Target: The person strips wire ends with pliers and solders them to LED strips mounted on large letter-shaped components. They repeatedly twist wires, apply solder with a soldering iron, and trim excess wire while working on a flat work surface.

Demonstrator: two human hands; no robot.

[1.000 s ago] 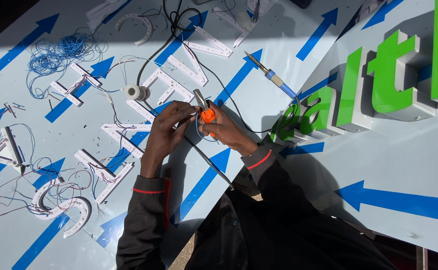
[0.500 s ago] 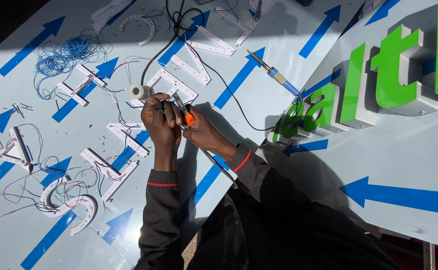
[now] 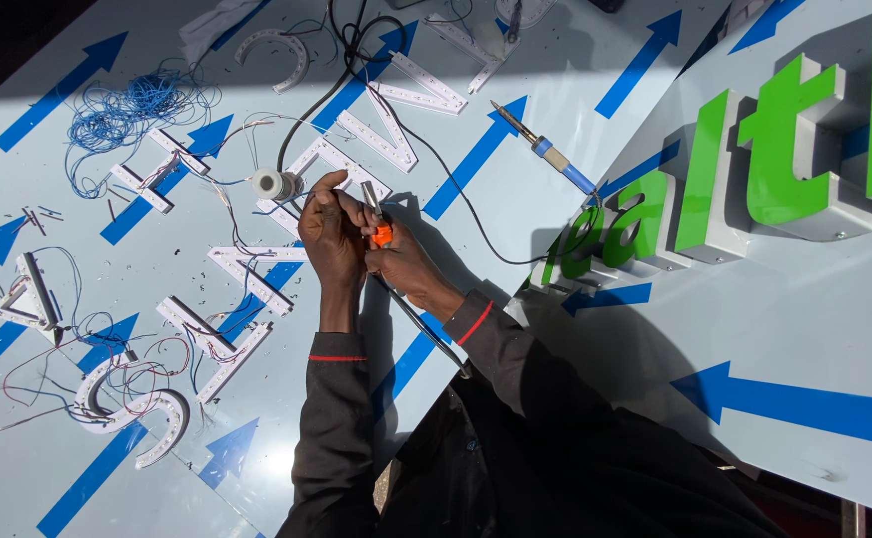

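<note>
Orange-handled tool (image 3: pixel 380 231): pinched between both hands just right of the white tape roll (image 3: pixel 274 183); its grey metal tip points up and away from the person. Half a second ago it sat in the same spot beside the roll; a second ago it was lower and further right of it.
Left hand (image 3: pixel 331 231): fingers curled tight around the tool's upper part, thumb side nearest the tape roll. It has closed in toward the roll since a second ago.
Right hand (image 3: pixel 404 267): clenched on the orange handle from below, further from the roll than the left.
White letter frames (image 3: pixel 242 279): lying with thin wires below and left of the roll, unchanged.
Soldering iron (image 3: pixel 543 149): well right of the roll, untouched.
Blue wire tangle (image 3: pixel 122 108): up-left of the roll.
</note>
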